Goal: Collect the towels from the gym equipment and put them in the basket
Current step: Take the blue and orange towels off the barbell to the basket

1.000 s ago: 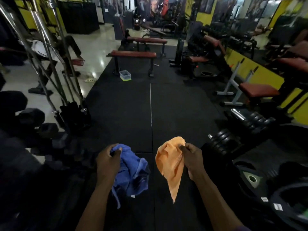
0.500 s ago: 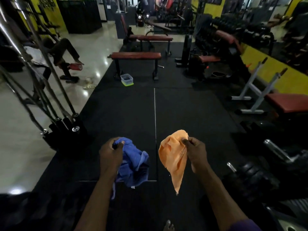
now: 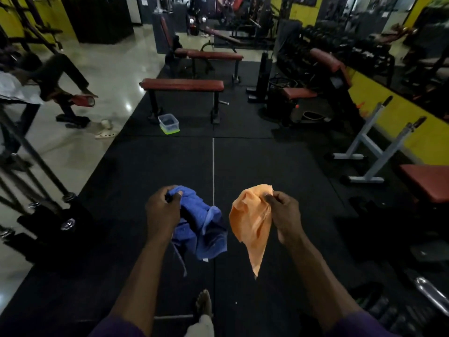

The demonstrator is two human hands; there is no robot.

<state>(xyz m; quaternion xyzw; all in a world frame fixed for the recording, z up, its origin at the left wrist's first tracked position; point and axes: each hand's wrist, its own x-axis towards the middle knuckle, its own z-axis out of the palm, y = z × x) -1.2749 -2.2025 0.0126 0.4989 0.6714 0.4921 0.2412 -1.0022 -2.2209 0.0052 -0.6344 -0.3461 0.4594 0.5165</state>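
We grip a bunched blue towel (image 3: 201,229) in our left hand (image 3: 162,212) and pinch an orange towel (image 3: 251,224) in our right hand (image 3: 286,215), both well short of the clear plastic basket (image 3: 168,123) beside the red bench (image 3: 182,84).

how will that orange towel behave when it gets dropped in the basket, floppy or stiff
Likely floppy: the orange towel hangs in a limp point from the right hand. Probably light, since a fingertip pinch holds it. It should crumple, not roll.

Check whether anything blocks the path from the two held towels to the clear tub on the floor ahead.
Nothing visible does. The left hand holds the blue towel, the right hand the orange towel. Bare black mat lies between them and the tub beside the red bench.
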